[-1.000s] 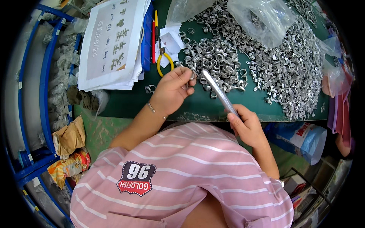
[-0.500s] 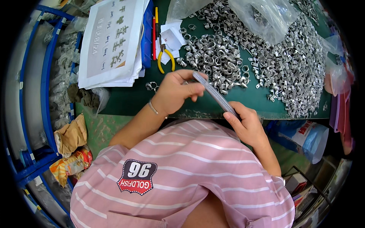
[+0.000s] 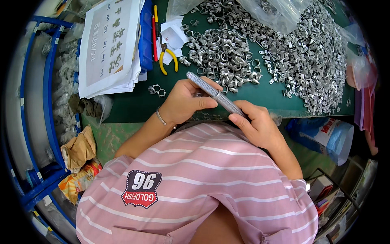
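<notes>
A long thin metal rod [image 3: 215,94], loaded with small metal rings, slants from upper left to lower right over the near edge of the green table [image 3: 130,106]. My right hand [image 3: 260,126] grips its lower end. My left hand [image 3: 185,101] is closed around its middle, thumb pressed along it; a thin bracelet sits on that wrist. Just beyond the rod lies a heap of shiny metal rings [image 3: 221,53], and farther right a wide spread of small flat metal clips [image 3: 313,65].
A stack of printed paper sheets [image 3: 111,44] lies at the table's left, with yellow-handled pliers [image 3: 167,59] and a red pen [image 3: 154,34] beside it. Clear plastic bags [image 3: 276,10] sit at the back. Blue metal racking [image 3: 46,101] stands left; a blue-white sack [image 3: 325,134] right.
My left hand has drawn back from the ring heap onto the rod, closing around its middle. The rod has swung slightly nearer to me.
</notes>
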A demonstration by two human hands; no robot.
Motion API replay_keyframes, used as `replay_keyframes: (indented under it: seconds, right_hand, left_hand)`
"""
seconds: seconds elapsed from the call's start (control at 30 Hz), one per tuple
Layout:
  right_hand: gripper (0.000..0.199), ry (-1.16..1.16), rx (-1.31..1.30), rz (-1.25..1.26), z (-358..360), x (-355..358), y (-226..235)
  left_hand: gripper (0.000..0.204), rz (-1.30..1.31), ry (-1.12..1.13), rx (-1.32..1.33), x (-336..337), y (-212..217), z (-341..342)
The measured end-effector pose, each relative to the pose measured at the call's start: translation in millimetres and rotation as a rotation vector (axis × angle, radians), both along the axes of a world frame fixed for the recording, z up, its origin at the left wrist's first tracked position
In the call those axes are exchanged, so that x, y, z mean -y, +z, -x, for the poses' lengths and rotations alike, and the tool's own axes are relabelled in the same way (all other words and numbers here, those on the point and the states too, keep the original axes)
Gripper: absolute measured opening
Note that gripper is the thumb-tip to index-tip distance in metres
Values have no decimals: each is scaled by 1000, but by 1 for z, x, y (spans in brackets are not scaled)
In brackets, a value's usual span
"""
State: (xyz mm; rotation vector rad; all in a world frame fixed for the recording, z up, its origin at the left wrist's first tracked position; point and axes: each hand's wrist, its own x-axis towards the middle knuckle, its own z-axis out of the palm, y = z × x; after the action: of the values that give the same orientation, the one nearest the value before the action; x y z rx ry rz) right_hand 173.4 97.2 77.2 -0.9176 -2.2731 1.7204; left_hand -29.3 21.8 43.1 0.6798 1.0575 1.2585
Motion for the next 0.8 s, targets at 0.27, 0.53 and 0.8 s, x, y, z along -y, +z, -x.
replay_keyframes:
  seconds: [0.27,0.53,0.8]
  right_hand:
    - [25,-66,23,-54,-24,-3,-8]
    - [26,-421,101,196,-73,-11,-21]
    - [25,-342,22,138,-55,-5,-25]
  left_hand:
    - [27,-63,227,292,1,-1,4]
    - [31,-126,-272,-1080,27,-7,4]
    - [24,-356,-48,-1324,-13,-20,-25]
